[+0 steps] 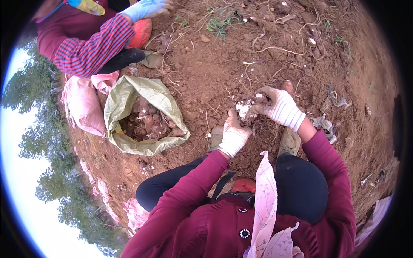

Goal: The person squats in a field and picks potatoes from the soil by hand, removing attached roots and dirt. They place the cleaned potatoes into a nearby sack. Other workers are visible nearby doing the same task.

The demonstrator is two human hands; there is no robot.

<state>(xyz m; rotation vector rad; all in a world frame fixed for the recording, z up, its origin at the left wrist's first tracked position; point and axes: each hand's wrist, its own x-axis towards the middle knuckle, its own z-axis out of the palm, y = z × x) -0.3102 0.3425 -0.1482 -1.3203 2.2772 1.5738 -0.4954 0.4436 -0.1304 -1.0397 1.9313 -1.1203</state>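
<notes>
A soil-covered clump of taro-like corms point(244, 110) with a broken white face is held low over the ground between my two hands. My left hand point(236, 133), in a white knit glove stained with soil, grips its near left side with the thumb up. From the right, my right hand point(280, 104), in a striped soiled glove, closes its fingers on the clump's upper part. Some fingertips are hidden behind the clump. To the left of my hands stands an open pale green woven sack point(161, 90), holding many brown corms point(148, 119).
At upper left a co-worker's blue-gloved hand point(145, 9) reaches over the soil near a red object point(141, 34). A filled pink sack point(82, 104) leans beside the green one. Loose roots point(277, 49) and plastic scraps point(324, 124) lie on the ground. My boots point(289, 142) flank the clump.
</notes>
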